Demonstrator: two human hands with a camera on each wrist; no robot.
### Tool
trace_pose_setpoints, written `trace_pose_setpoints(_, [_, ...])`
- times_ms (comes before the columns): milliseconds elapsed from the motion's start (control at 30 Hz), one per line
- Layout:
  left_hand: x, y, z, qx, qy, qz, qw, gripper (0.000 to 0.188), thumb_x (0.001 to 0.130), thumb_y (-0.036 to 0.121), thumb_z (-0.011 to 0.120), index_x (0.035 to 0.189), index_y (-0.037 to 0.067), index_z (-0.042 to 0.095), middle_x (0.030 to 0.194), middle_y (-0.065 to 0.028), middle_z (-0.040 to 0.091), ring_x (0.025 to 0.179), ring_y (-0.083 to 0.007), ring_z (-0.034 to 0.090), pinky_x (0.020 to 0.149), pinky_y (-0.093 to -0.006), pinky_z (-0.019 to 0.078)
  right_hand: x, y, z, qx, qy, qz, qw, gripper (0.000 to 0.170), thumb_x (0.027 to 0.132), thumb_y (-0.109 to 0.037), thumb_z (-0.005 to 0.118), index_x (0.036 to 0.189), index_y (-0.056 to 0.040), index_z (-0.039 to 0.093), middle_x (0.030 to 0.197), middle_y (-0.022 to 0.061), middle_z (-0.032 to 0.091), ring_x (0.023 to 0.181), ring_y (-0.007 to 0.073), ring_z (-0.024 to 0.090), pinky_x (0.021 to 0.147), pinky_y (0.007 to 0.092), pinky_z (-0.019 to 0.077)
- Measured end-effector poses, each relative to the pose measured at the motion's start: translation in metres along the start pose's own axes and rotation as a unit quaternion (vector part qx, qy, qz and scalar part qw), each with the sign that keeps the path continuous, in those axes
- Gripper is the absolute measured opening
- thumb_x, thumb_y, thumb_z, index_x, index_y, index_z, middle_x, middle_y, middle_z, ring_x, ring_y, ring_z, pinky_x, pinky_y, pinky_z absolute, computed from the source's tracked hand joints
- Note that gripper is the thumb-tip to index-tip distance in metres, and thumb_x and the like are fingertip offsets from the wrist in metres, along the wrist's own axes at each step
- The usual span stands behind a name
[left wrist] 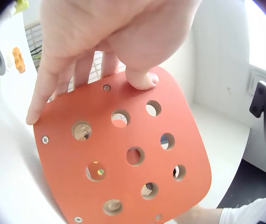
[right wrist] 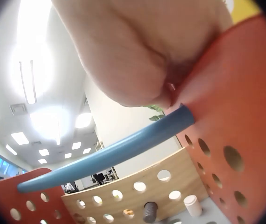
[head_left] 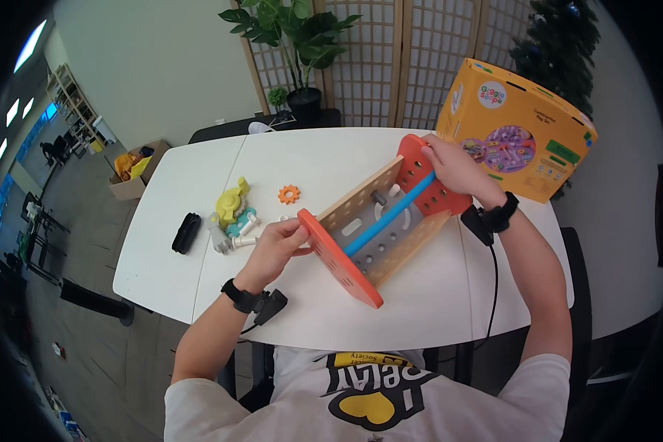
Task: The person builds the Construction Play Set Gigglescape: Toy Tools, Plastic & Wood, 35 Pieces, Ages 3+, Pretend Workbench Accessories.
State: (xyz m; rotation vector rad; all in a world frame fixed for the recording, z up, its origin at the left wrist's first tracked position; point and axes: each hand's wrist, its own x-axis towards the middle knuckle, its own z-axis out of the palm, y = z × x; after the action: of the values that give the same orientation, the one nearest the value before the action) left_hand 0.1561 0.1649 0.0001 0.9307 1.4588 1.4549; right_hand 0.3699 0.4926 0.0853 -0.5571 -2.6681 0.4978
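A toy toolbox [head_left: 420, 254] with wooden sides and a grey floor is held tilted over the white table. Its two red-orange end panels [left wrist: 133, 154] are full of round holes, and a blue rod handle [right wrist: 119, 151] joins them. My left hand [head_left: 275, 250] grips the upper edge of the left panel, thumb on the outer face and fingers over the edge. At the far end my right hand [head_left: 457, 169] holds the top of the right panel. Inside lie a grey screw [right wrist: 150, 212] and a white peg [right wrist: 193, 205].
Left of the toolbox lie an orange gear [head_left: 289, 194], a yellow-green toy piece [head_left: 230, 202], a teal piece [head_left: 241, 224] and a grey piece [head_left: 219, 237]. A black case [head_left: 187, 233] sits farther left. The yellow toy box [head_left: 519, 132] stands at the back right.
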Motion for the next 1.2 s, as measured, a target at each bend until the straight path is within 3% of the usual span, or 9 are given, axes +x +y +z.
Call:
trace_pose_setpoints(33, [-0.003, -0.004, 0.001, 0.002, 0.001, 0.0, 1.0, 0.043, 0.105, 0.041, 0.06, 0.129, 0.007, 0.069, 0.113, -0.0018, 0.069, 0.11, -0.0137, 0.064, 0.1, -0.0384, 0.0537, 0.006, -0.007, 0.0, 0.007, -0.018, 0.015, 1.0, 0.03, 0.109, -0.024, 0.045, 0.119, 0.0014, 0.057, 0.088, 0.0268, 0.067, 0.082, 0.0442, 0.067, 0.074, 0.0512, 0.051])
trace_pose_setpoints(67, [-0.006, -0.005, 0.004, 0.019, 0.003, -0.009, 1.0, 0.043, 0.109, 0.033, 0.055, 0.132, -0.001, 0.065, 0.132, -0.0103, 0.065, 0.121, -0.021, 0.064, 0.105, -0.0434, 0.0554, 0.012, -0.017, 0.0, 0.014, -0.038, 0.03, 0.999, 0.029, 0.109, -0.024, 0.045, 0.12, 0.0012, 0.056, 0.088, 0.027, 0.068, 0.082, 0.0443, 0.067, 0.074, 0.0514, 0.0513])
trace_pose_setpoints(167, [-0.016, -0.012, 0.008, 0.035, 0.006, -0.002, 0.999, 0.043, 0.109, 0.034, 0.053, 0.13, -0.001, 0.066, 0.127, -0.0102, 0.067, 0.118, -0.0205, 0.066, 0.106, -0.044, 0.0552, 0.028, -0.021, 0.006, 0.014, -0.065, 0.039, 0.997, 0.03, 0.109, -0.024, 0.046, 0.122, 0.0003, 0.057, 0.09, 0.0268, 0.069, 0.083, 0.0443, 0.067, 0.075, 0.051, 0.0525])
trace_pose_setpoints(400, [-0.032, -0.002, 0.01, 0.185, -0.052, 0.113, 0.975, 0.032, 0.097, 0.026, 0.074, 0.112, -0.002, 0.074, 0.095, -0.0104, 0.077, 0.09, -0.0195, 0.073, 0.084, -0.0327, 0.0579, 0.038, -0.026, 0.016, 0.008, -0.065, -0.036, 0.997, 0.03, 0.109, -0.022, 0.045, 0.126, -0.0023, 0.06, 0.101, 0.0251, 0.07, 0.095, 0.0428, 0.067, 0.084, 0.0474, 0.0527])
trace_pose_setpoints(500, [-0.023, 0.021, -0.006, 0.385, -0.097, 0.201, 0.896, 0.029, 0.09, 0.022, 0.081, 0.107, 0.0, 0.075, 0.096, -0.0146, 0.077, 0.085, -0.0263, 0.075, 0.077, -0.0346, 0.0577, 0.037, -0.037, 0.013, 0.022, -0.077, -0.067, 0.995, 0.031, 0.108, -0.022, 0.045, 0.126, -0.0029, 0.062, 0.106, 0.0239, 0.071, 0.101, 0.0422, 0.066, 0.089, 0.0464, 0.0521])
trace_pose_setpoints(667, [-0.004, 0.016, -0.025, 0.565, 0.022, 0.191, 0.803, 0.024, 0.083, 0.012, 0.079, 0.103, 0.001, 0.074, 0.102, -0.0135, 0.07, 0.098, -0.0312, 0.066, 0.086, -0.0411, 0.0553, 0.04, -0.037, 0.019, 0.047, -0.085, -0.096, 0.991, 0.032, 0.108, -0.021, 0.045, 0.127, -0.0032, 0.063, 0.109, 0.0232, 0.071, 0.104, 0.0417, 0.066, 0.093, 0.0453, 0.0518])
trace_pose_setpoints(867, [0.008, 0.0, -0.036, 0.652, -0.017, 0.05, 0.757, 0.03, 0.083, 0.015, 0.079, 0.11, 0.003, 0.074, 0.108, -0.0137, 0.071, 0.106, -0.0324, 0.065, 0.095, -0.0424, 0.0529, 0.029, -0.036, 0.021, 0.039, -0.042, -0.14, 0.989, 0.034, 0.103, -0.017, 0.052, 0.131, 0.0002, 0.062, 0.124, 0.0199, 0.068, 0.112, 0.0377, 0.065, 0.098, 0.0426, 0.052])
trace_pose_setpoints(967, [0.013, -0.006, -0.037, 0.686, -0.017, 0.06, 0.725, 0.023, 0.084, 0.011, 0.078, 0.105, 0.002, 0.074, 0.099, -0.0138, 0.071, 0.095, -0.0331, 0.068, 0.084, -0.043, 0.057, 0.014, -0.043, 0.018, 0.029, 0.003, -0.168, 0.985, 0.036, 0.099, -0.016, 0.057, 0.131, 0.0003, 0.061, 0.13, 0.0167, 0.065, 0.113, 0.0339, 0.066, 0.096, 0.0404, 0.053])
trace_pose_setpoints(1200, [0.024, 0.063, 0.011, 0.292, -0.02, 0.16, 0.943, 0.028, 0.088, 0.009, 0.081, 0.113, 0.0, 0.072, 0.105, -0.0078, 0.072, 0.093, -0.017, 0.071, 0.087, -0.0293, 0.0574, -0.027, -0.095, 0.003, 0.072, 0.004, -0.208, 0.976, 0.038, 0.085, -0.012, 0.074, 0.121, -0.001, 0.065, 0.116, 0.0154, 0.067, 0.106, 0.0341, 0.067, 0.092, 0.0399, 0.0552])
